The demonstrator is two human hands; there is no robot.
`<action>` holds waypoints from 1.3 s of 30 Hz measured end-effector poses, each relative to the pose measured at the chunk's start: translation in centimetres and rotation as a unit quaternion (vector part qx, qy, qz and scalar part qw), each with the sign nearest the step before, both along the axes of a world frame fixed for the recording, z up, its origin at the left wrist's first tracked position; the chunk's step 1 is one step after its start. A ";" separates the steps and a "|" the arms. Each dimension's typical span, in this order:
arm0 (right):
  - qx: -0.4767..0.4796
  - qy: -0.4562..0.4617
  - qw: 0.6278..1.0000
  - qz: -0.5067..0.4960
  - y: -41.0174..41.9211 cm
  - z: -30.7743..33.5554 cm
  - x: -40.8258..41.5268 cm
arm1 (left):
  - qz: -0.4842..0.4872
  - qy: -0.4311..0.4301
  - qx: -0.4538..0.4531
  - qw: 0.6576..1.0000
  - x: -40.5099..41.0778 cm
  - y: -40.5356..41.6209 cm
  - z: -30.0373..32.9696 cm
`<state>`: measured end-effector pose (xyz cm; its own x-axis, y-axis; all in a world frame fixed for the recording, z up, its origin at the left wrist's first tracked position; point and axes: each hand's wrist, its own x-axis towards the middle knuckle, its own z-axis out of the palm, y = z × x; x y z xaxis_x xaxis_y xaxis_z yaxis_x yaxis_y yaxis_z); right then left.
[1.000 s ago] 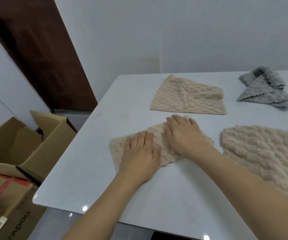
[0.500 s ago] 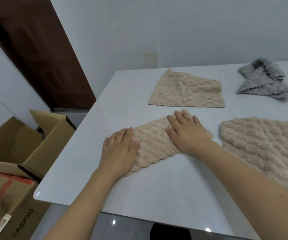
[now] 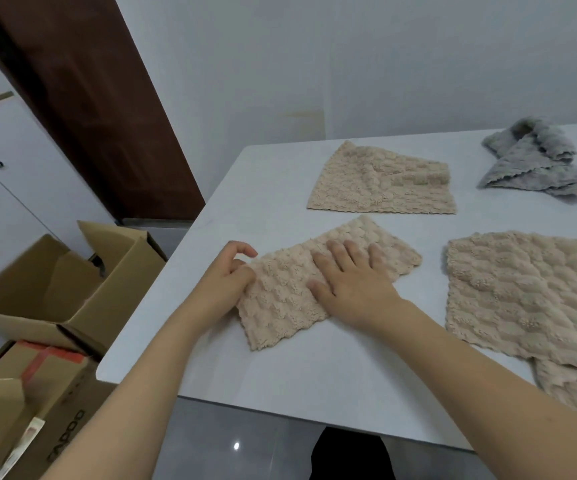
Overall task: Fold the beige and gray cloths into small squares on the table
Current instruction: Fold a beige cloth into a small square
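A folded beige cloth (image 3: 280, 303) lies as a long strip near the front left of the white table (image 3: 314, 375). My right hand (image 3: 352, 278) presses flat on its middle with fingers spread. My left hand (image 3: 226, 278) pinches the cloth's left end, which is slightly lifted. Behind it lies a second beige cloth (image 3: 380, 183), folded flat. A larger beige cloth (image 3: 529, 296) is spread at the right. A crumpled gray cloth (image 3: 536, 164) sits at the far right back.
Open cardboard boxes (image 3: 58, 289) stand on the floor just left of the table's left edge. A brown door (image 3: 89, 98) and a white wall are behind the table. White cabinet doors are at the far left.
My left hand slid from the cloth's middle to its left end and now grips that end. My right hand stayed pressed on the cloth. The camera view shifted a little.
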<state>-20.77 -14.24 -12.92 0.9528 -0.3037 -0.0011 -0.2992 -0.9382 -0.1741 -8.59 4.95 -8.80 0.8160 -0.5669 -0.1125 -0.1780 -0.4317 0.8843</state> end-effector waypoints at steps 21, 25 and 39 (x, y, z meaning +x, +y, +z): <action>0.202 -0.243 0.936 -0.155 -8.3 0.6 -1.4 | -0.140 -0.027 -0.127 0.982 2.4 -6.0 3.2; 0.350 -0.311 0.863 -0.190 -8.6 1.2 -2.5 | -0.143 -0.056 -0.074 0.985 2.1 -11.8 2.1; 0.272 -0.291 0.899 -0.181 -9.7 0.6 -1.3 | -0.146 -0.109 -0.026 0.983 1.9 -19.3 -1.5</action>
